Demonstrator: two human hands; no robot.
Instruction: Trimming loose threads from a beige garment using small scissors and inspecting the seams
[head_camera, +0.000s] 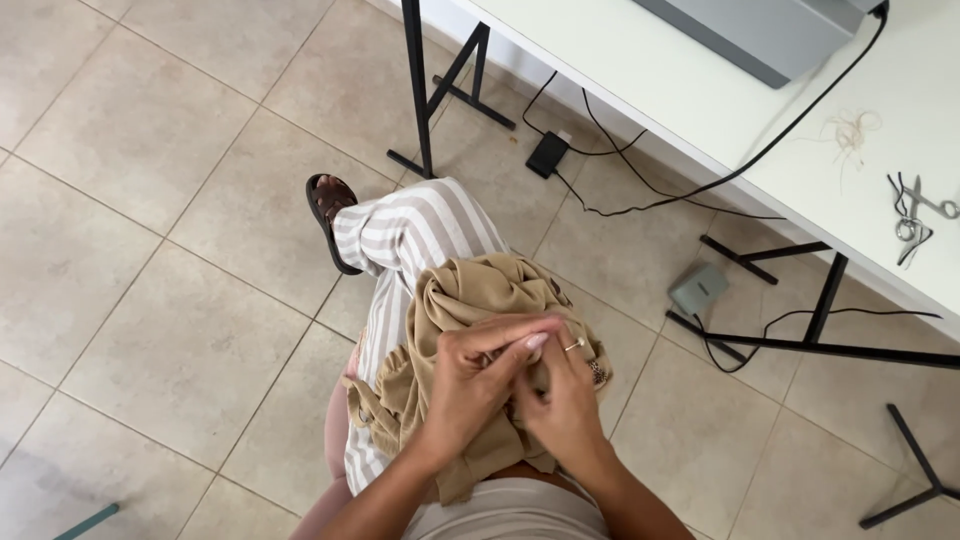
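The tan garment (470, 300) lies bunched and creased on the seated person's lap, over striped trousers (410, 235); the left hand (470, 390) and right hand (565, 395) both pinch one fold of it, fingertips meeting.

Your hands work a soft, matt tan cloth (470, 300), crumpled w/ fine folds, lying over striped woven trousers (410, 232) in grey & white. Floor tiles (150, 200) look smooth, faintly glossy beige ceramic; the table top (700, 110) is smooth matt white on matt black metal legs (415, 90). Scissors (915, 215) up there are shiny metal; the pedal (700, 287) looks grey plastic.
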